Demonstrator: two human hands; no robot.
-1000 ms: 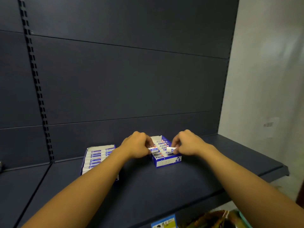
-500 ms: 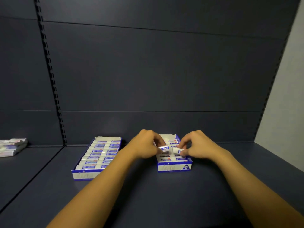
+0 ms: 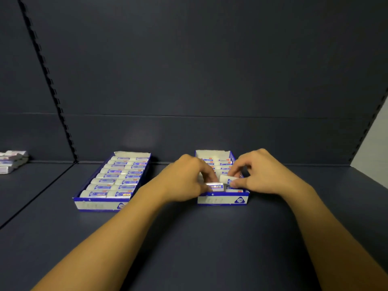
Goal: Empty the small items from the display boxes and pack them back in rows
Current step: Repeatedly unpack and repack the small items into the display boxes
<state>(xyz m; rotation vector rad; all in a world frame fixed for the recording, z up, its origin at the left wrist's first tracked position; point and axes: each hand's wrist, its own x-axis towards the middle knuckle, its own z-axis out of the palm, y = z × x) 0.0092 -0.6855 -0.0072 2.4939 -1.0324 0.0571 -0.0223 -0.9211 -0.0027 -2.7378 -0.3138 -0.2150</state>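
Leftmost, a small heap of loose packets [image 3: 12,161] lay on the neighbouring shelf bay, well apart from the work. Next along, the left display box [image 3: 111,181] sat on the dark shelf [image 3: 189,248], its erasers lying in two tidy rows from front wall to back flap. Beside it, toward the middle, the left hand [image 3: 184,179] reached over the near left corner of the right display box [image 3: 223,199], its fingers curled round an eraser [image 3: 214,185] in a shiny wrapper at the front of the left row. Just right of that, the right hand [image 3: 264,175] pinched a second eraser [image 3: 227,179] between thumb and forefinger, holding it tilted above the front of the right row. Farther back in this box, more erasers lay flat in rows, though the hands hid the middle of it.

Whether these two pieces were going in or coming out could not be told from this alone; it looked more like packing, with the front of the box the last gap. If so, the next move called for laying each eraser flat, label up, square to its row and snug against the front wall.
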